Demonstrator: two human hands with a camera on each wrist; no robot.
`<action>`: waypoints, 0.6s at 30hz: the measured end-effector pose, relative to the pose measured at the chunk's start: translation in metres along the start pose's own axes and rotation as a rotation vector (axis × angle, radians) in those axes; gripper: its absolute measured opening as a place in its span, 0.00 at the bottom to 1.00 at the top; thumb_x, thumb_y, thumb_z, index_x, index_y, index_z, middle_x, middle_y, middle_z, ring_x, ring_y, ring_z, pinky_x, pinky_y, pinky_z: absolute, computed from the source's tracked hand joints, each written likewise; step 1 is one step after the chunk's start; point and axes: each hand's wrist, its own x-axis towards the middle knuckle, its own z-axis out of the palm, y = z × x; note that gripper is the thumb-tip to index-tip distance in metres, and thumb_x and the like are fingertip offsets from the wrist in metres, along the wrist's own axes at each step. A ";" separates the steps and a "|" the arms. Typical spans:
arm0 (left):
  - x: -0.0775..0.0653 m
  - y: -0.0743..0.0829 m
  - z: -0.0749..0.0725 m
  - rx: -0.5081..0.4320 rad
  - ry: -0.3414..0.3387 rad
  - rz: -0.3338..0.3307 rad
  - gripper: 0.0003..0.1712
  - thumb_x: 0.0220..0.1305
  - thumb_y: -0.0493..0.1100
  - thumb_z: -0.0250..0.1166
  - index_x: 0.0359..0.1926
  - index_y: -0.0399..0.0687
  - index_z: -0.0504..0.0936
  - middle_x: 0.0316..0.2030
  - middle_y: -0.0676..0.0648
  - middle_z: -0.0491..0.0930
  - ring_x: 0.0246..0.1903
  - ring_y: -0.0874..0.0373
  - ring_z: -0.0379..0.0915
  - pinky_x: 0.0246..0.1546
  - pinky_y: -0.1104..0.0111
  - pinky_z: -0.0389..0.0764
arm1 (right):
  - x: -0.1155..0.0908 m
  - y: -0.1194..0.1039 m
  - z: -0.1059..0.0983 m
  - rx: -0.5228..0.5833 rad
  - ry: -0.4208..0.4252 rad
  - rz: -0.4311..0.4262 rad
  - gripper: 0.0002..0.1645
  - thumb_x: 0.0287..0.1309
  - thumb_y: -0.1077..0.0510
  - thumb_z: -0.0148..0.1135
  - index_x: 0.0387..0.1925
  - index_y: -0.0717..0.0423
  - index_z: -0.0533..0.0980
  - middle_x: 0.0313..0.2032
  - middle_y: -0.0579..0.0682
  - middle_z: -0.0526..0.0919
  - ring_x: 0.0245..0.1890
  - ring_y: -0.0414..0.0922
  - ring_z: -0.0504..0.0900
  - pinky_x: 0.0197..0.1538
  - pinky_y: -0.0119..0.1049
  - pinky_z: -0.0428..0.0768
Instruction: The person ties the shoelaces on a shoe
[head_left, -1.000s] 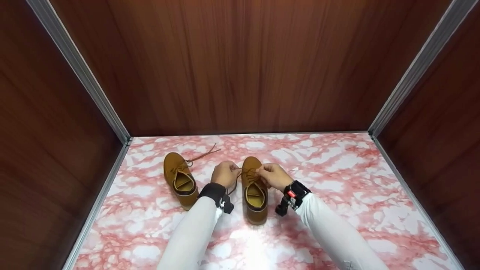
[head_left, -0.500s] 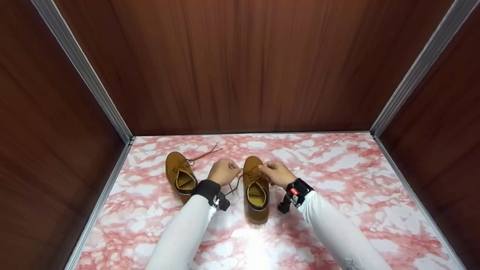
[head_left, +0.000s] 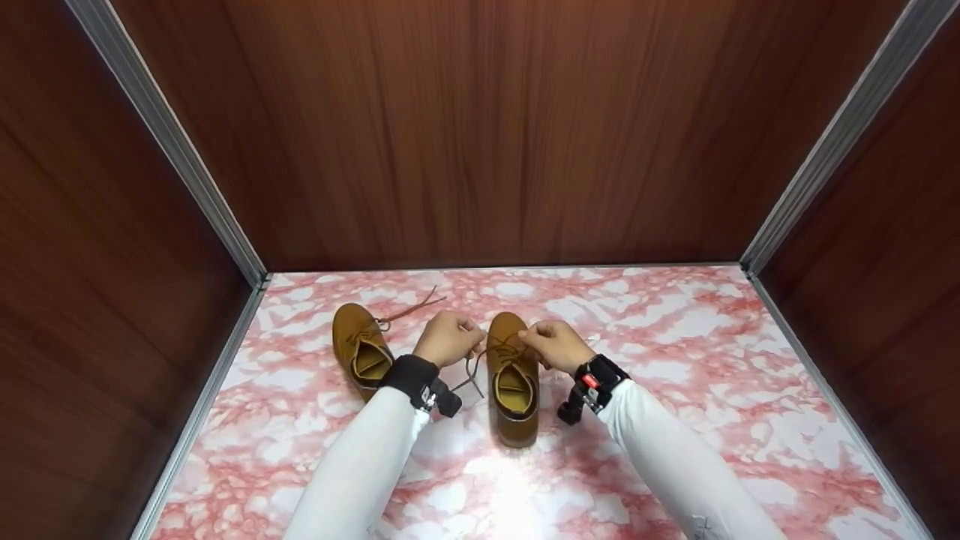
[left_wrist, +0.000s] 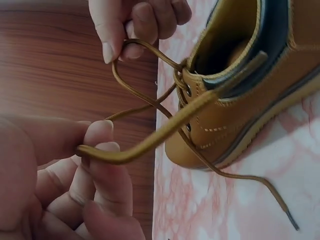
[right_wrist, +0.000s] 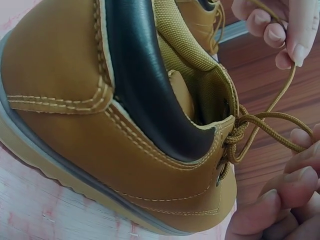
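Observation:
A tan lace-up shoe (head_left: 516,431) with a dark padded collar stands on the floor between my hands, toe pointing away. My left hand (head_left: 447,339) is left of its laces, pinching one brown shoelace (left_wrist: 170,128) between thumb and fingers; that lace's free end sticks out past the fingertips. Just right of the laces, my right hand (head_left: 555,346) pinches a bend of lace, drawn out as a loop (right_wrist: 280,115) in the right wrist view. A knot (right_wrist: 234,137) sits at the top eyelets. Another loose lace end (left_wrist: 272,192) hangs beside the shoe in the left wrist view.
A matching shoe (head_left: 352,326) stands to the left, partly behind my left wrist, its laces (head_left: 412,306) stretched out toward the back right. Dark wood-patterned panels (head_left: 480,135) enclose the red-and-white marbled surface (head_left: 660,450) at the back and both sides.
My left hand has drawn left, away from the shoe, and the lace near it now hangs in a different curve. The right hand has barely shifted and keeps its pinch.

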 end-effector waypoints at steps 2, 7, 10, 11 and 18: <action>0.000 -0.001 0.001 -0.071 -0.008 -0.022 0.12 0.67 0.41 0.65 0.29 0.39 0.89 0.26 0.43 0.89 0.20 0.64 0.79 0.25 0.75 0.74 | 0.001 0.000 0.000 0.003 -0.006 -0.004 0.19 0.74 0.52 0.59 0.36 0.66 0.81 0.16 0.41 0.72 0.15 0.34 0.67 0.22 0.28 0.68; -0.003 0.001 0.010 -0.300 -0.026 -0.137 0.11 0.69 0.41 0.66 0.35 0.36 0.88 0.26 0.44 0.89 0.19 0.66 0.78 0.18 0.77 0.72 | 0.001 -0.002 -0.003 -0.003 -0.025 -0.003 0.20 0.74 0.52 0.59 0.37 0.68 0.81 0.16 0.41 0.71 0.14 0.34 0.67 0.21 0.27 0.68; -0.007 0.003 0.022 -0.465 -0.029 -0.208 0.12 0.71 0.40 0.66 0.42 0.31 0.85 0.25 0.46 0.89 0.20 0.66 0.80 0.18 0.77 0.74 | 0.002 -0.003 -0.006 -0.013 -0.028 0.006 0.19 0.74 0.52 0.59 0.37 0.67 0.82 0.16 0.40 0.71 0.14 0.34 0.67 0.22 0.27 0.68; -0.009 0.004 0.027 -0.517 -0.032 -0.227 0.13 0.72 0.40 0.66 0.44 0.30 0.84 0.26 0.47 0.89 0.21 0.65 0.82 0.18 0.77 0.76 | 0.002 -0.002 -0.007 -0.015 -0.027 0.010 0.19 0.74 0.52 0.59 0.37 0.66 0.82 0.16 0.40 0.70 0.15 0.35 0.67 0.22 0.27 0.68; -0.017 0.014 0.063 -0.846 -0.074 -0.337 0.12 0.78 0.39 0.59 0.51 0.31 0.75 0.33 0.45 0.89 0.29 0.62 0.88 0.34 0.72 0.89 | 0.003 -0.001 -0.013 -0.038 -0.031 -0.003 0.17 0.73 0.53 0.60 0.36 0.64 0.83 0.14 0.38 0.69 0.15 0.35 0.67 0.23 0.28 0.67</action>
